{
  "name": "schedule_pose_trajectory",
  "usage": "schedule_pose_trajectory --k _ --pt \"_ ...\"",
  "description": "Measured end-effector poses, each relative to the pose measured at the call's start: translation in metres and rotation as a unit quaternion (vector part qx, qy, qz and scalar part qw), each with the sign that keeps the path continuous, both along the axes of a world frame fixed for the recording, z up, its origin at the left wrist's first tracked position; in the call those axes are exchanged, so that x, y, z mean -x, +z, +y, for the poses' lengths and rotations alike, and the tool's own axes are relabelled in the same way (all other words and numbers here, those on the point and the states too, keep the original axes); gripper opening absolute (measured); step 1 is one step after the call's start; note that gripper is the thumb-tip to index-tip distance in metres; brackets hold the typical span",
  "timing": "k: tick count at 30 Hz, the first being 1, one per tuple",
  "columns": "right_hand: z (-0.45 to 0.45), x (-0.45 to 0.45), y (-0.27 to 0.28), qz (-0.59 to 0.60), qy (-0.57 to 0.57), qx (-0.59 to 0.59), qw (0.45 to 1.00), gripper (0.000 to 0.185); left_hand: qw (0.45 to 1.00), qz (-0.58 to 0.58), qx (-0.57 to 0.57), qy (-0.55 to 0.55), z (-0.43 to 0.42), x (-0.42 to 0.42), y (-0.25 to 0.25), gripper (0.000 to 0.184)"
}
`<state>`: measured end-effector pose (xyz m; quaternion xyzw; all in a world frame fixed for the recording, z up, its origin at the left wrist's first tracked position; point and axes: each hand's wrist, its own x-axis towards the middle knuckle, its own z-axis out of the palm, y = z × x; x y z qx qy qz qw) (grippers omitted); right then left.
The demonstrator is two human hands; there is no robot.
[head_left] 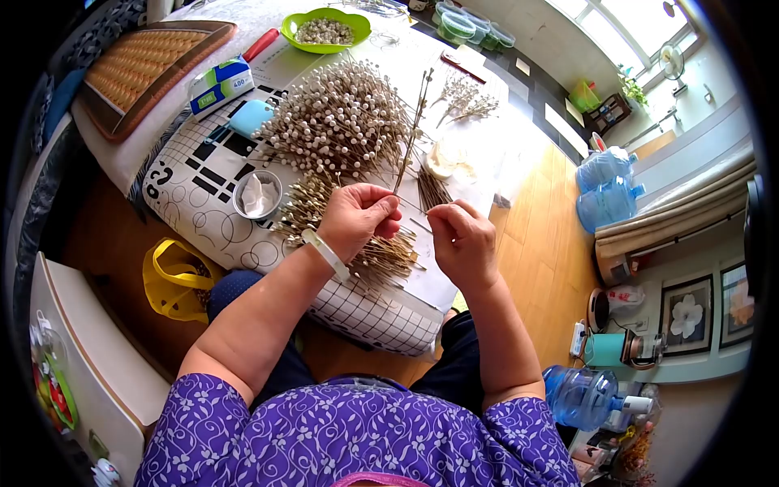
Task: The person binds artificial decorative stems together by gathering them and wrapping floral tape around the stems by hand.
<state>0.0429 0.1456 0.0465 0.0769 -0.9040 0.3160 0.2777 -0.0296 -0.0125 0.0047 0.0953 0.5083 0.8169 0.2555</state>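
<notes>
We see dry, rough-looking stems (388, 261), smooth white seed heads (337, 118), a glossy green plastic bowl (324, 48), a smooth, polished bracelet (327, 256), a matt purple cloth top (341, 438), translucent blue plastic water jugs (604, 204) and a shiny wood-look floor (523, 252).

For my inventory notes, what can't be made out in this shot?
In the head view:
Whatever the right hand may pinch: too fine, partly covered by its own fingers.
Part of the lower dried bundle: hidden by the left hand.
Small print on the blue-and-green packet: too small.
Purple shirt: cut off by the bottom edge.
</notes>
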Motion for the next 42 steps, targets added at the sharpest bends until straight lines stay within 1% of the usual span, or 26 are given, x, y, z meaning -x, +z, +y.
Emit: schedule_pose_trajectory --k 4,9,11,13,15,17,19,21,23,24,26,30,32,33,35,36,38,39,40,41,42 --pt "0.001 0.002 0.001 0.033 -0.008 -0.031 0.999 0.005 1.000 0.001 0.004 0.003 0.002 -0.002 -0.001 0.013" --pt "-0.008 -0.001 0.000 0.028 -0.028 -0.021 0.999 0.004 1.000 0.004 0.006 0.010 0.005 -0.004 -0.001 0.013" --pt "-0.013 -0.003 -0.003 -0.003 -0.012 0.011 1.000 0.004 1.000 0.010 0.004 0.024 0.007 -0.005 -0.002 0.013" --pt "-0.016 -0.002 -0.008 0.002 0.000 0.023 1.000 0.002 0.999 0.021 -0.013 0.037 0.010 -0.005 -0.006 0.012" --pt "-0.020 -0.003 -0.009 -0.083 -0.010 0.111 0.990 0.003 0.998 0.032 -0.031 0.053 0.012 -0.005 -0.009 0.012" --pt "-0.021 -0.003 -0.012 -0.093 -0.001 0.112 0.989 0.003 0.995 0.047 -0.054 0.062 0.013 -0.005 -0.012 0.012" --pt "-0.025 -0.001 -0.017 -0.098 0.006 0.133 0.986 0.003 0.996 0.037 -0.055 0.066 0.014 -0.006 -0.012 0.012" --pt "-0.027 0.000 -0.020 -0.092 0.004 0.126 0.988 0.002 0.996 0.027 -0.055 0.069 0.014 -0.006 -0.011 0.013" --pt "-0.027 0.002 -0.021 -0.060 0.004 0.080 0.995 0.003 0.997 0.051 -0.033 0.055 0.012 -0.005 -0.009 0.010" --pt "-0.028 0.003 -0.023 -0.060 0.003 0.080 0.995 0.003 0.997 0.051 -0.033 0.054 0.012 -0.004 -0.011 0.010" --pt "-0.030 0.005 -0.026 -0.016 0.013 0.094 0.995 0.003 0.996 0.050 -0.050 0.056 0.014 -0.002 -0.016 0.013" --pt "-0.031 0.005 -0.024 -0.011 0.007 0.072 0.997 0.004 0.995 0.060 -0.049 0.065 0.015 -0.004 -0.013 0.013" --pt "-0.030 0.006 -0.023 0.013 0.004 -0.026 1.000 0.005 0.996 0.071 -0.014 0.059 0.015 -0.004 -0.012 0.009" --pt "-0.030 0.005 -0.024 0.013 0.003 -0.026 1.000 0.005 0.996 0.071 -0.014 0.059 0.016 -0.004 -0.013 0.009" --pt "-0.031 0.004 -0.027 0.008 -0.002 -0.098 0.995 0.005 0.995 0.073 0.005 0.066 0.017 -0.005 -0.013 0.007" --pt "-0.031 0.002 -0.024 0.008 -0.002 -0.098 0.995 0.005 0.995 0.073 0.005 0.066 0.016 -0.006 -0.011 0.007" --pt "-0.030 -0.003 -0.015 -0.036 0.012 0.005 0.999 0.006 0.997 0.066 0.013 0.049 0.013 -0.007 -0.008 0.007" --pt "-0.023 0.000 -0.017 -0.024 0.024 0.035 0.999 0.005 0.997 0.065 0.013 0.047 0.014 -0.007 -0.008 0.007" --pt "-0.015 0.005 -0.026 -0.038 0.035 0.148 0.988 0.005 0.997 0.067 0.009 0.040 0.014 -0.008 -0.009 0.008" --pt "-0.008 0.011 -0.034 -0.051 0.046 0.259 0.963 0.009 0.997 0.070 0.005 0.033 0.015 -0.009 -0.010 0.009" --pt "-0.001 0.017 -0.033 -0.104 0.059 0.367 0.922 0.014 0.996 0.082 0.015 0.009 0.013 -0.011 -0.006 0.009"
